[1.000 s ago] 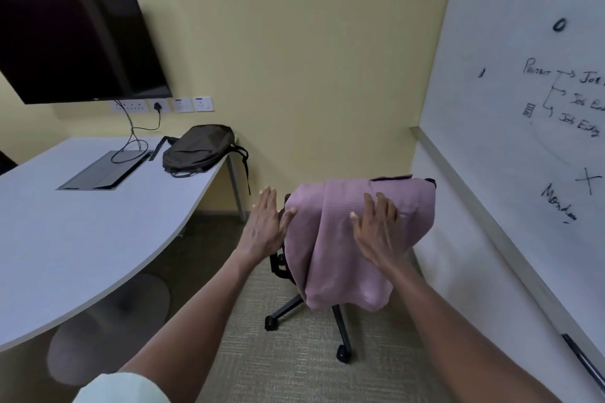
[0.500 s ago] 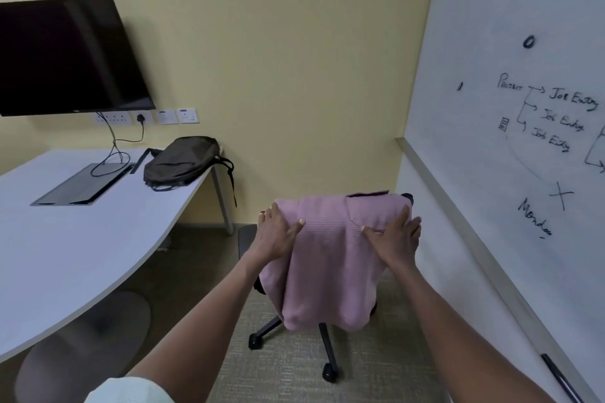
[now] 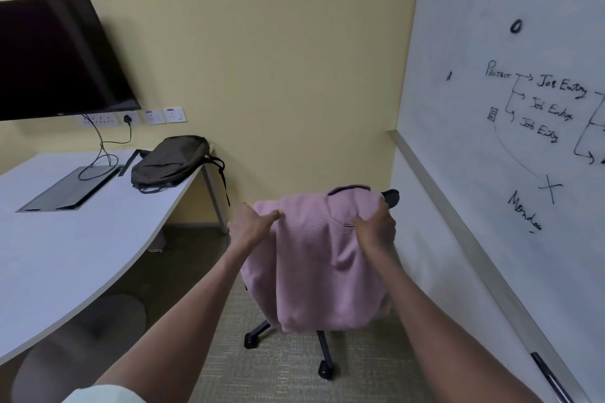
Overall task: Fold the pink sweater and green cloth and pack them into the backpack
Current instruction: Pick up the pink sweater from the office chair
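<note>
The pink sweater [image 3: 314, 265] hangs draped over the back of a black office chair [image 3: 324, 357] in the middle of the view. My left hand [image 3: 250, 226] grips the sweater's upper left edge. My right hand [image 3: 376, 229] pinches its upper right part near the collar. The dark olive backpack [image 3: 170, 160] lies closed on the far end of the white table [image 3: 65, 239], well to the left of both hands. No green cloth is in view.
A wall screen [image 3: 55, 56] hangs over the table, with cables running to a grey floor box lid [image 3: 68, 188]. A whiteboard [image 3: 510, 108] fills the right wall, with a marker [image 3: 550, 376] on its ledge. Carpet lies around the chair's wheels.
Both hands went from open, flat against the sweater, to closed on its top edge. The view has moved nearer to the chair.
</note>
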Motion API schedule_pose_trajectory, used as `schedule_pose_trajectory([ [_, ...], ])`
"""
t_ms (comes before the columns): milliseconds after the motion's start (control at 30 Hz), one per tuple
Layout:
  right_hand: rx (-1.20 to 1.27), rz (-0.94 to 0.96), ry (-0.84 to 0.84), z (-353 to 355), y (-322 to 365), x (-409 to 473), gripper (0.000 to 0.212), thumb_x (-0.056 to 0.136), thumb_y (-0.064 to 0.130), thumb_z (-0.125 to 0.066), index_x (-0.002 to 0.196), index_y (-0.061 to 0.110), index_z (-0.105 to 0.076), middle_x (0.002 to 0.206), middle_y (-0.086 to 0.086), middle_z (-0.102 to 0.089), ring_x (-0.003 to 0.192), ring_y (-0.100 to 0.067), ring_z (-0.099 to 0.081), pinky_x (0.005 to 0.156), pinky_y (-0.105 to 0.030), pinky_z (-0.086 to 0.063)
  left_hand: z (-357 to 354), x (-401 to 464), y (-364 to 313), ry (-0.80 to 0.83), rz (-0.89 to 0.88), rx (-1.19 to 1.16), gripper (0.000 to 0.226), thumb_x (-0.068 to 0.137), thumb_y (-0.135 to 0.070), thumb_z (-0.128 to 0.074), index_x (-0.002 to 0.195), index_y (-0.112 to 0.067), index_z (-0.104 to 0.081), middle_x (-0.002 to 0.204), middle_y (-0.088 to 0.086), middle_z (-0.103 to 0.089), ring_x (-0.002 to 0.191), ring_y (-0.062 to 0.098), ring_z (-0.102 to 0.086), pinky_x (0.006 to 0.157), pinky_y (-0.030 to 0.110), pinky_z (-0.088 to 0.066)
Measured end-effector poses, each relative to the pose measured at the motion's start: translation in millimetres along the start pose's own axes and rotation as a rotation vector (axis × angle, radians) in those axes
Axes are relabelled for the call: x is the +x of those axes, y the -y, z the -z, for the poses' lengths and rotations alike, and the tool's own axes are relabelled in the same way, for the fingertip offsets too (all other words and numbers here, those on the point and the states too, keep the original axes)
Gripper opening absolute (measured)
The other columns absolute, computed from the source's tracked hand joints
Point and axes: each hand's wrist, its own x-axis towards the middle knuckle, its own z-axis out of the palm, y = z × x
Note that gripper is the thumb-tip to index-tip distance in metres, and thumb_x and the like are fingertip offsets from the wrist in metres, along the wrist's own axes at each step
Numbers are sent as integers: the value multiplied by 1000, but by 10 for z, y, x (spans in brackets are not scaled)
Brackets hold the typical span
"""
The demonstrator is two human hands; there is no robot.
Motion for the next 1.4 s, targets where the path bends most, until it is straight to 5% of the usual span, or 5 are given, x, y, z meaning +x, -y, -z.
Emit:
schedule_pose_trajectory([
  [533, -380, 681, 124, -640, 432, -430, 59, 80, 27, -58, 137, 15, -46, 133, -11, -50, 124, -36, -42, 100, -53, -41, -205, -66, -535, 69, 125, 106, 117, 56, -99, -41, 137, -15, -46, 136, 23, -51, 130, 44, -41, 106, 53, -35],
  [767, 215, 35, -153, -577, 265, -259, 98, 59, 28, -88, 139, 3, -37, 140, -12, -44, 130, -27, -44, 110, -36, -38, -120, 109, -251, 48, 171, -5, 87, 58, -83, -57, 106, -11, -70, 111, 16, -69, 103, 39, -63, 93, 48, -52],
  [967, 226, -411, 97, -620, 199, -191, 113, 37, 66, -78, 123, 2, -42, 116, -7, -60, 103, -31, -63, 87, -43, -53, 54, 23, -329, 192, 126, 7, 54, 77, -64, -71, 81, -12, -56, 82, 5, -63, 89, 29, -63, 85, 36, -54],
  [1100, 388, -356, 418, -563, 312, -84, 58, 56, 34, -85, 104, 8, -65, 97, -3, -71, 95, -20, -65, 89, -37, -56, 62, 7, -402, 278, 110, -115, 40, 77, -51, -76, 86, -14, -63, 90, 4, -68, 93, 23, -65, 84, 34, -54],
  [1400, 583, -353, 457, -408, 249, -5, 8, 96, 10, -52, 96, 18, -51, 85, -4, -57, 76, -18, -56, 70, -30, -49, -502, -585, -790, 243, -40, 73, 88, 67, -62, -57, 140, -18, -35, 145, 29, -34, 133, 45, -35, 109, 49, -34],
])
